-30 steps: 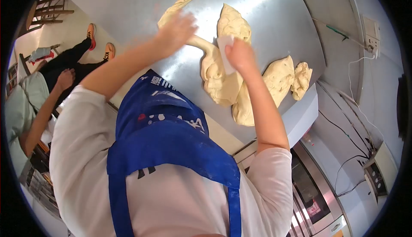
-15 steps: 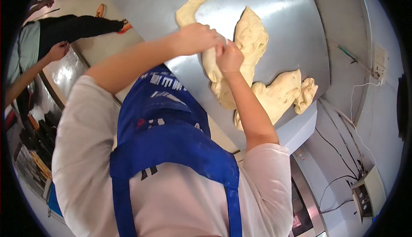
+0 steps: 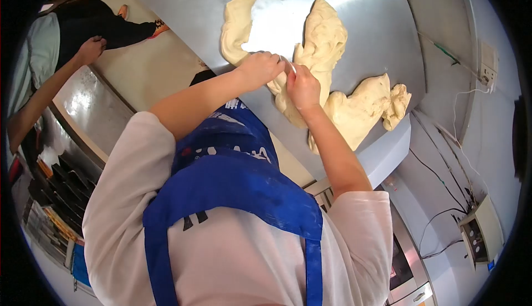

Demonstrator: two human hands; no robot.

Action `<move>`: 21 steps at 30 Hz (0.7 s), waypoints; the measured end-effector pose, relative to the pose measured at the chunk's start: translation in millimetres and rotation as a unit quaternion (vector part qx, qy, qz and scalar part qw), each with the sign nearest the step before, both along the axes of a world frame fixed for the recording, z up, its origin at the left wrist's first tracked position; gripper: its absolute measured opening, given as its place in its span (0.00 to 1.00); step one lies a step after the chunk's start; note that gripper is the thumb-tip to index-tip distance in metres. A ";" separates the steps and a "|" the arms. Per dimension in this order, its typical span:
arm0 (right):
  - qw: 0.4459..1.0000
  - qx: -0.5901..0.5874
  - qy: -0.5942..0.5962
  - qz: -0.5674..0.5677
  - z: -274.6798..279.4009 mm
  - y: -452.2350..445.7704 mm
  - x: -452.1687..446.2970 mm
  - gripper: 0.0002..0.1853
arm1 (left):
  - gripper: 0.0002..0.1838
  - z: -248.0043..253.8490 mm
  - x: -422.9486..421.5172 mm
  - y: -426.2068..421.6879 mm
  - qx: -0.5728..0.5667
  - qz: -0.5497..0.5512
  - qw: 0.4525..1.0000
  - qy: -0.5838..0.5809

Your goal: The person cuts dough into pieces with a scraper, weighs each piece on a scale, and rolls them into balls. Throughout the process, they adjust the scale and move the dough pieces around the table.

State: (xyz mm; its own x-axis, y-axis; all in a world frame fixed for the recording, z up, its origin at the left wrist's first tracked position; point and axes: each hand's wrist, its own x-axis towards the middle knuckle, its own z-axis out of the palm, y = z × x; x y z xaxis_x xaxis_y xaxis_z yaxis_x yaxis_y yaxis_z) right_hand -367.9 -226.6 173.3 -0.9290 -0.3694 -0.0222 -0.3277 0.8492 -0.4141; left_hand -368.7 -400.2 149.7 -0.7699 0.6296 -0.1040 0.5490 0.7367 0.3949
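My left hand (image 3: pixel 260 69) and my right hand (image 3: pixel 303 87) are close together over the dough, both closed. Between their fingers is a thin white flat piece (image 3: pixel 290 66), seen almost edge-on; its kind I cannot make out. Under and around my hands lies pale yellow dough (image 3: pixel 323 37). A long curved strip of dough (image 3: pixel 238 23) runs away from my left hand toward the far edge of the view. To the right of my right wrist sits a wide dough lump (image 3: pixel 357 109), with a small knobbly dough piece (image 3: pixel 396 106) against it.
The dough lies on a shiny metal table (image 3: pixel 382 34). On the left a person (image 3: pixel 88 29) in dark trousers stands by another metal surface (image 3: pixel 88 103). At right are a wall socket (image 3: pixel 487 76), hanging cables (image 3: pixel 443 189) and an oven-like appliance (image 3: pixel 407 267).
My hands have shifted slightly down and right in view, still together around the white piece. My torso appears farther right. The other person's hand has moved up and to the right.
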 end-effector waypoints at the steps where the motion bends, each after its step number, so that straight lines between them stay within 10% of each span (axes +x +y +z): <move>1: 1.000 -0.013 0.013 0.001 -5.9 2.4 -3.2 0.08 | 0.11 -6.4 0.8 -3.8 0.014 -0.006 0.999 0.030; 12: 0.995 -0.045 0.057 -0.071 7.5 -15.5 11.4 0.14 | 0.17 54.2 35.0 -29.3 -0.062 -0.023 0.997 -0.026; 14: 0.983 -0.142 0.104 -0.044 57.5 2.3 8.0 0.12 | 0.30 58.3 40.3 -24.5 -0.202 0.005 0.957 0.208; 18: 0.985 0.120 -0.087 0.086 56.9 49.1 34.0 0.04 | 0.45 38.6 48.5 22.5 -0.093 -0.065 0.990 -0.088; 21: 0.991 0.074 -0.032 0.110 22.5 43.8 62.0 0.07 | 0.24 9.0 59.4 28.4 -0.055 -0.021 0.998 0.018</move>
State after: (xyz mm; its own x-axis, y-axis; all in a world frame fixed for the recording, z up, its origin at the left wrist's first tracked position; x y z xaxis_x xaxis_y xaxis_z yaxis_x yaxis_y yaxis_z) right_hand -305.9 -182.8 195.8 -0.8208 -0.5516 -0.1480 -0.4889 0.8126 -0.3171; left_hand -309.3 -371.8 158.7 -0.7475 0.6479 -0.1465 0.5930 0.7503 0.2924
